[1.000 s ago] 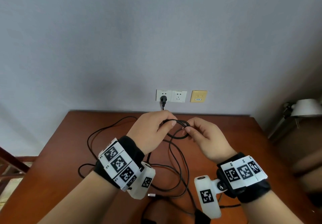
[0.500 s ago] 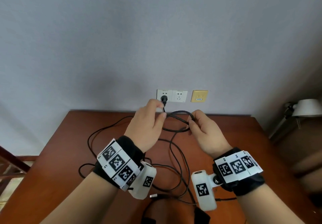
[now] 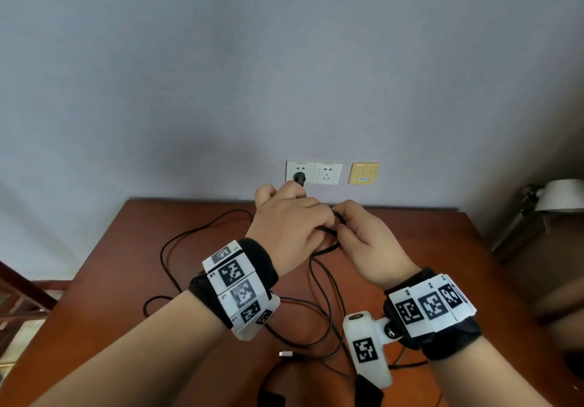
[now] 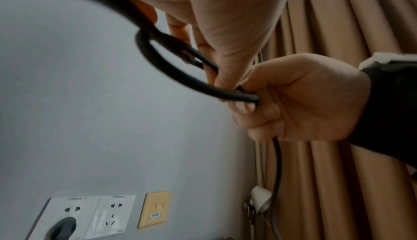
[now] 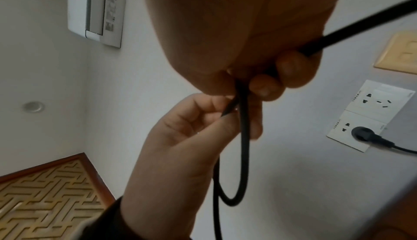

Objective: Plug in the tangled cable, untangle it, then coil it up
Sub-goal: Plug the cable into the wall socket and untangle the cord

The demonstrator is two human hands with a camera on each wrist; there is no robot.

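So half a second back the two hands were apart with a small loop stretched between them; now the left hand (image 3: 286, 223) has swung over and its fingers (image 5: 210, 106) meet the right hand's (image 3: 368, 245), both pinching the black cable (image 4: 173, 69) at the same spot. Looks like one coil turn just got closed. The plug (image 3: 298, 178) sits in the wall socket (image 3: 300, 171) just beyond the fingertips, and most of the cable lies loose on the bench (image 3: 126, 296) below, so plenty left to gather.
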